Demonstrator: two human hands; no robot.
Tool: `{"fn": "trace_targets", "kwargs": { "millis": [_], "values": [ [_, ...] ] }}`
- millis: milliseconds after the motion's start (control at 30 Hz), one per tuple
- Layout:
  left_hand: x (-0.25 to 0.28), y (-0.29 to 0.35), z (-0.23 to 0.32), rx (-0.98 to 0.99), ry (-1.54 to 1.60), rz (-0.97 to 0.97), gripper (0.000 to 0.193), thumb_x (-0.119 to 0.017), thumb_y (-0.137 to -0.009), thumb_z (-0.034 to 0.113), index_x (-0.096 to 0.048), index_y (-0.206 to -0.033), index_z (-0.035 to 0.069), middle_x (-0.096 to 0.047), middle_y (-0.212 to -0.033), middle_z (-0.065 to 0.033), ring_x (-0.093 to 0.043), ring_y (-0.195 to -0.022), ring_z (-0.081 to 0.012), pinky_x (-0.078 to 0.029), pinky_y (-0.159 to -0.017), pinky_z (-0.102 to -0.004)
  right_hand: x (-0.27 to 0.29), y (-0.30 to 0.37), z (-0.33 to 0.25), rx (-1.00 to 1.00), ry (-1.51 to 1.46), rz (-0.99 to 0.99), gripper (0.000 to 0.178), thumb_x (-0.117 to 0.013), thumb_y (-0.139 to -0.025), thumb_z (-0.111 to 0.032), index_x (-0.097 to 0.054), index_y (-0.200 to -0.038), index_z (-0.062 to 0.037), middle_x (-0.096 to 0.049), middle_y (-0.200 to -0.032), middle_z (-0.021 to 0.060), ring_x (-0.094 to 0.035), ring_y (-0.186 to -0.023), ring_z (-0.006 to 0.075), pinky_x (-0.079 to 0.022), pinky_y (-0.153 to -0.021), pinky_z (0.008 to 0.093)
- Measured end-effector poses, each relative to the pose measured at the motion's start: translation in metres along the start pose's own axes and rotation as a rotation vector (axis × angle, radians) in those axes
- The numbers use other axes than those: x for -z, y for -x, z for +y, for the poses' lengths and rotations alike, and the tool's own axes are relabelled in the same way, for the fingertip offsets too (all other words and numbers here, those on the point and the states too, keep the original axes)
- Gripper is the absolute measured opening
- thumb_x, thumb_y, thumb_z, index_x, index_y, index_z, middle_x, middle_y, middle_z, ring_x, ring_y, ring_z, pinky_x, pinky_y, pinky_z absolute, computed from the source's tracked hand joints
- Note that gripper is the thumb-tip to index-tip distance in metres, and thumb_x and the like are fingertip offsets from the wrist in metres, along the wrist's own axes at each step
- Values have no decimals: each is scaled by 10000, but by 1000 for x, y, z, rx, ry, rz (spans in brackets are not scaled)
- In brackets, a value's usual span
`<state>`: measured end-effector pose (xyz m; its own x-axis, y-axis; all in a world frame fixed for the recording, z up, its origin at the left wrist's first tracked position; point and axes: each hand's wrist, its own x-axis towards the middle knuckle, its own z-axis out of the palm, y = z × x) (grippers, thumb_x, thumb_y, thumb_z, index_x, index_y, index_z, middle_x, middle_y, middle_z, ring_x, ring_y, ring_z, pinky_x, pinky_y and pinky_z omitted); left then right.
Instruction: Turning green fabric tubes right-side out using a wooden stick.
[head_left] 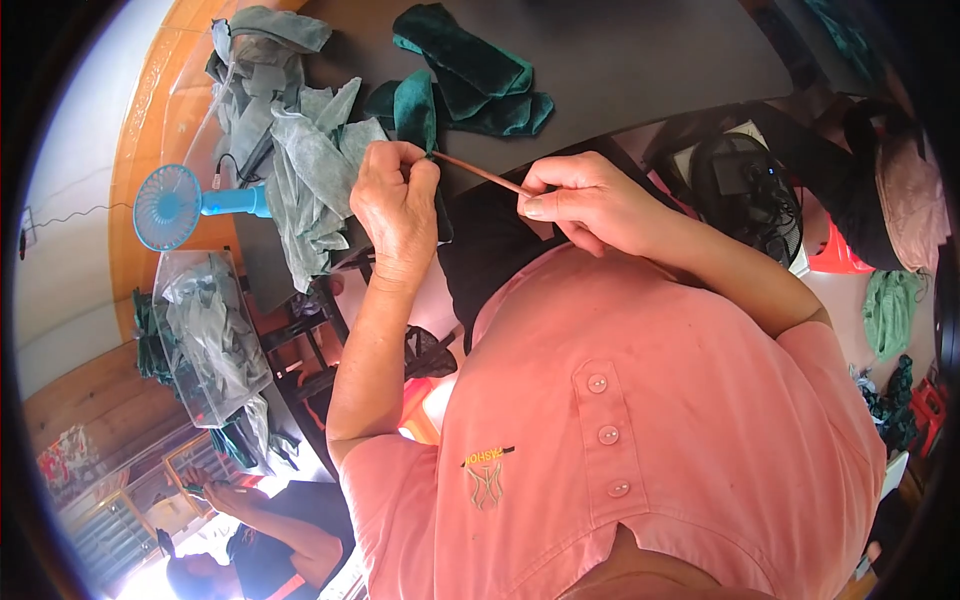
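A thin brown stick [482,174], tapered like a chopstick, spans the gap between my two hands. My right hand [590,200] is closed around its thicker end. At its narrow tip, my left hand [397,200] pinches the end of a dark green velvet strip [415,108], which extends away from me onto the table. Whether the tip is inside the velvet or just against it is hidden by my fingers. Just beyond lie more folded dark green velvet strips [480,75]. Left of my left hand is a heap of grey-green fabric pieces [310,150].
A small blue fan [168,207] stands at the left, near a clear plastic bin [207,340] of grey fabric. The dark table [620,60] stretches ahead. A black mesh-backed item [740,185] and a green bag [893,312] are at right. Another person [285,540] works at lower left.
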<state>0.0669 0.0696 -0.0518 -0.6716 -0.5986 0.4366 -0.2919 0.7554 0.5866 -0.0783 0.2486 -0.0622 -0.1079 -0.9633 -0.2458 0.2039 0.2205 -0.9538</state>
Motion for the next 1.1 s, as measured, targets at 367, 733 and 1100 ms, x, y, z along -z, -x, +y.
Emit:
{"fn": "trace_targets", "kwargs": {
  "millis": [367, 733, 1100],
  "values": [
    [4, 6, 4, -89, 145, -1, 208, -644, -731, 40, -594, -931, 20, -594, -903, -112, -593, -846, -259, -462, -709, -337, -12, -18, -13, 64, -10, 60, 205, -552, -954, -194, -607, -910, -2, -464, -534, -13, -397, -424, 55, -304, -448, 230],
    [11, -38, 33, 251, 1219, -32, 418, -537, -640, -40, -644, -1045, -50, -669, -917, -154, -644, -876, -276, -500, -859, -363, -4, -9, -30, 252, -22, 94, 203, -518, -982, -160, -618, -946, 13, -486, -608, 10, -440, -507, 75, -372, -500, 229],
    [-2, -40, 69, 227, 1096, 286, 246, -479, -658, -164, -576, -739, 48, -490, -703, 89, -378, -617, 4, -291, -529, -166, -10, -12, -39, 443, 12, 255, 232, -547, -971, -150, -607, -858, 44, -510, -602, 19, -445, -500, 88, -337, -474, 231]
  ]
}}
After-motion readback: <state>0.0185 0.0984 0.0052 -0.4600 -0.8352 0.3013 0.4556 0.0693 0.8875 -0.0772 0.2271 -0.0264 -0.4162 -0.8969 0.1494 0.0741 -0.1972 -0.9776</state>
